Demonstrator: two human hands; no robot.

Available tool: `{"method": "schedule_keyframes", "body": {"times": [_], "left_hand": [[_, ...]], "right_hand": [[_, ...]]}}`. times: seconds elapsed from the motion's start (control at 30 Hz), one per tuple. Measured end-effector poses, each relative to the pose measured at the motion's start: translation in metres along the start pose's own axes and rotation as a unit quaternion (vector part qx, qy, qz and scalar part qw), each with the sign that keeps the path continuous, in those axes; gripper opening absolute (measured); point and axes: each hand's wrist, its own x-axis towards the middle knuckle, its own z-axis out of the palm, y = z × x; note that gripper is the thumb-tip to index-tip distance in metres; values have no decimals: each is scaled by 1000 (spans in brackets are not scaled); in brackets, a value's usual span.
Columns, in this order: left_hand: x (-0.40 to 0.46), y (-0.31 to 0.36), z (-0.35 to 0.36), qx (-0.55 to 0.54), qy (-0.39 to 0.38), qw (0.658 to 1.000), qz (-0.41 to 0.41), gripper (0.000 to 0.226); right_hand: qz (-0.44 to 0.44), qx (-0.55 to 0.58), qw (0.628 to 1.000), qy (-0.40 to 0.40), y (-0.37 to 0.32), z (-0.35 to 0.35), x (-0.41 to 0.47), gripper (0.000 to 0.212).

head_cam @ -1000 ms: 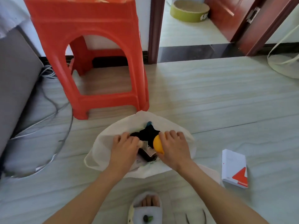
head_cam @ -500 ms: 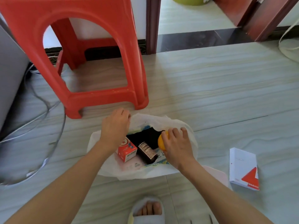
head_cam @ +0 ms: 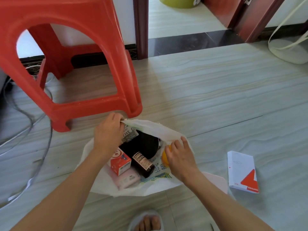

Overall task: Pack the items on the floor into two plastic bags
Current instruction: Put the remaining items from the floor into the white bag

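White, thin plastic is the stuff in hand: a plastic bag (head_cam: 150,129) lies open on the floor (head_cam: 216,90) just at 6 o'clock of the red stool (head_cam: 70,52), its mouth facing the person. The left hand (head_cam: 108,135) pinches the bag's far rim at about 11 o'clock of the opening, finger and thumb pressed together on the film; the right hand (head_cam: 180,157) has its fingers curled on the rim at 3 o'clock, so each grip holds an edge. Inside lie a red carton (head_cam: 120,161), a dark bottle (head_cam: 143,162), a black cloth (head_cam: 143,144), a pink pack (head_cam: 127,179), and an orange ball (head_cam: 164,155) partly hidden under the right hand. A white box with a red triangle (head_cam: 242,174) sits on the floor well apart at 3 o'clock of the bag, not yet packed. Risks, as I judge them: lifting the rim unevenly could tip the mouth toward 6 o'clock and let the bottle or ball roll out; the film could stretch or tear at the pinched points; and the stool leg, just beside the left hand, could snag the rim.
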Motion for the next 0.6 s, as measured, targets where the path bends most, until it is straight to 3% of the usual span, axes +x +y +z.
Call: {"method": "schedule_keyframes", "body": {"times": [0.07,0.13,0.2,0.3,0.43,0.6], "left_hand": [[1,6,-5,-14,23,1000,-5,5],[-13,13,-4,-21,-4,999,33,6],[-34,18,2,6,-37,996,84,14],[-55,31,0,37,-43,994,93,34],[-79,68,-5,30,-29,987,156,37],[-117,139,19,-22,-91,960,263,43]], "right_hand": [[1,16,1000,14,3,-2,1,41],[9,43,999,30,4,-4,1,36],[14,61,997,51,6,-5,-3,38],[40,87,993,71,15,-7,-20,47],[137,125,980,67,35,-10,-66,55],[221,133,966,20,66,5,-152,60]]}}
